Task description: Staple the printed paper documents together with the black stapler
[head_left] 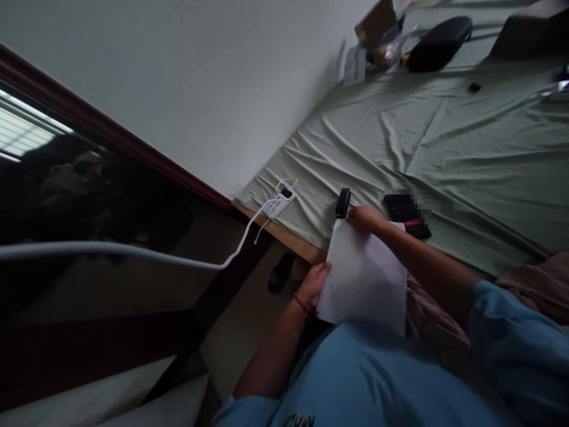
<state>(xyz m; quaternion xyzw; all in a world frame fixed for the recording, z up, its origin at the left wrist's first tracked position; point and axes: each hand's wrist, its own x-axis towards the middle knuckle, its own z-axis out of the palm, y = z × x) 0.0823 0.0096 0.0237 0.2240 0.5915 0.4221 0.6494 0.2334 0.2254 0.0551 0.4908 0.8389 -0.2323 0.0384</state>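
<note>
White paper (362,279) lies over my lap, its far edge reaching the bed. My left hand (313,284) grips the paper's left edge, the thumb on top and the other fingers mostly hidden. At the far edge, my right hand (365,219) is closed on the paper with its fingertips pressed together. Just beyond the paper's far left corner is a small black stapler (342,203), close to my right fingertips. Whether the corner sits between its jaws, I cannot tell.
A white power strip (279,203) with a thick cable (133,249) lies by the bed's wooden edge (302,244). Right of the paper is a dark, partly blurred item (402,207). A black case (440,44) rests farther back on the green sheet (466,148). A slipper (281,273) is on the floor.
</note>
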